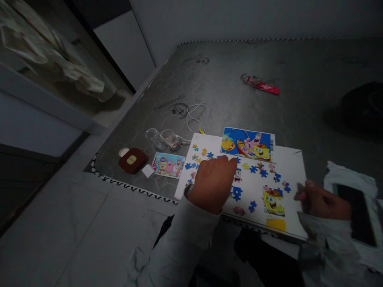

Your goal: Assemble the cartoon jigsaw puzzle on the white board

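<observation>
My left hand (213,183) hangs over the middle of a white board (291,171), its fingers curled in; what they hold, if anything, is hidden behind the hand. Loose jigsaw pieces (253,169) in blue, yellow and pink are spread around it. By the board's right edge is my right hand (324,203), fingers bent together; it is dim there and I cannot make out anything in them. Between the hands lies a joined section of puzzle (273,202) with a yellow cartoon face. A blue cartoon picture card (247,144) rests across the board's far edge.
Left of the board are a second picture card (169,165), a brown case (133,160), clear plastic cups (170,139) and a white cord (193,119). A red packet (263,85) lies farther back. At right, a phone (357,215) rests on white tissue (350,177).
</observation>
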A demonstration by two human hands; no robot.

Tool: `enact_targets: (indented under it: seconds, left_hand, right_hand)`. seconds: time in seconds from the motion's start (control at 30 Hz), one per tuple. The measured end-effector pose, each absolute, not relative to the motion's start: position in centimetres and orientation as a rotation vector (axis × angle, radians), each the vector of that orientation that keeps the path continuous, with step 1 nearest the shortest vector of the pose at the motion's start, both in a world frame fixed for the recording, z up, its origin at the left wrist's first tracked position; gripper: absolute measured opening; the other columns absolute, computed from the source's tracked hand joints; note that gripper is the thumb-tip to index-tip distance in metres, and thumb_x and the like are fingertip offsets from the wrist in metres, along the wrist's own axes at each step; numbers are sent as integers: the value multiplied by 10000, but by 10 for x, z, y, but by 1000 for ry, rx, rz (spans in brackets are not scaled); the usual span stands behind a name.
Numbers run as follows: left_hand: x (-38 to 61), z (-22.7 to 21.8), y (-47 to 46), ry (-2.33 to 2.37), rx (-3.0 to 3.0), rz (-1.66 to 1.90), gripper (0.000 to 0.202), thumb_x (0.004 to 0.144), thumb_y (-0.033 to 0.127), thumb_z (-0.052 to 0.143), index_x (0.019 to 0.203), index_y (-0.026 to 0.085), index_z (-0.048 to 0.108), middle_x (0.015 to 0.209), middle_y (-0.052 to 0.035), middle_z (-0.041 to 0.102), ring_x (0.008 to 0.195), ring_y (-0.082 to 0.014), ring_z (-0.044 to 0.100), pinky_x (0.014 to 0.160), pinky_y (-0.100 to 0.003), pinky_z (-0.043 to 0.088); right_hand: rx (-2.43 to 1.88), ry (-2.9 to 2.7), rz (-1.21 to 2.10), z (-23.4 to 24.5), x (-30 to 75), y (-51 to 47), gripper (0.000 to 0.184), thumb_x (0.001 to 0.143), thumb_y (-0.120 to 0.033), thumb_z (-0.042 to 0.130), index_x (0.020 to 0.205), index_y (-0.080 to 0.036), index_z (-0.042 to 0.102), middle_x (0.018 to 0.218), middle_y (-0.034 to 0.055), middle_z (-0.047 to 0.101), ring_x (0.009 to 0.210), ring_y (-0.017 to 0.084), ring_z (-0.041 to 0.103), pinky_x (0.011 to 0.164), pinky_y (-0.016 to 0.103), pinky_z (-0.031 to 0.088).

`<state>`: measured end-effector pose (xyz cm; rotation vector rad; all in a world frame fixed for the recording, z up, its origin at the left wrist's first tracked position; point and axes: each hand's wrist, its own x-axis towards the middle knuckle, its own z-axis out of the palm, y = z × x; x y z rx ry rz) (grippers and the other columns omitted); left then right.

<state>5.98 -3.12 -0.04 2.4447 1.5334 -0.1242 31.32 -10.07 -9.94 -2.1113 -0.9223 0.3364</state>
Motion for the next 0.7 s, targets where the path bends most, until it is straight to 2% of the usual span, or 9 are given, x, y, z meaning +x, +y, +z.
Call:
enact_targets:
  seconds: [0.13, 0.23, 0.37, 0.7]
  left_hand:
    - [64, -3, -29, 1455, 2479, -132, 180, 904, 323, 546, 1053, 237, 599, 996, -29, 652, 828, -220, 652, 708, -357, 512]
    - [65, -4, -29, 1421, 2499, -152, 207, 889, 324, 563, 1074, 235, 591, 1029, -36, 643, 842, -230, 651, 713, -368, 513]
    - [67, -6, -29, 1381, 2520, -195, 226, 864, 278, 566, 1079, 208, 575, 1055, -56, 633, 858, -233, 647, 715, -357, 510]
    - [75, -9, -28, 1425, 2515, -273, 302, 867, 330, 548, 1142, 204, 542, 1095, -78, 628, 840, -245, 651, 716, -373, 505]
  right_hand:
    - [-2100, -952, 407, -91, 307, -100, 432, 772, -550, 566, 543, -187, 613, 350, -39, 392, 339, 101, 324, 372, 274, 229]
    - [-2092, -1008, 391, -93, 310, -101, 455, 792, -553, 544, 547, -176, 618, 381, -35, 430, 356, 95, 344, 384, 266, 242]
    - [-2083, -1069, 416, -101, 319, -102, 500, 818, -587, 518, 550, -177, 618, 364, -41, 397, 356, 94, 346, 388, 258, 245]
    - [-1994, -1086, 386, -103, 315, -101, 527, 818, -604, 532, 511, -180, 599, 361, -44, 374, 367, 81, 338, 394, 247, 225]
